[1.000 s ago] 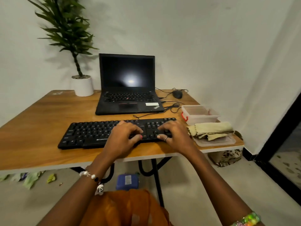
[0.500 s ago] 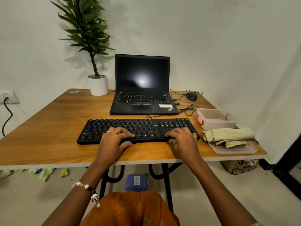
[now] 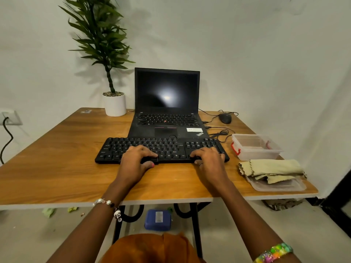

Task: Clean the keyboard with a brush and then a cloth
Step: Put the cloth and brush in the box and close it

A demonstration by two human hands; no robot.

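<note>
While laptop [image 3: 167,111] idles, hands grip keyboard [image 3: 171,147].

Soft, even light is filling the room, and a pale glare is sitting on the dark laptop screen [image 3: 167,97]. The plant [image 3: 100,38] is casting a faint shadow on the wall [image 3: 266,54], while the wide lens is bending the table [image 3: 57,168] edges outward.
</note>
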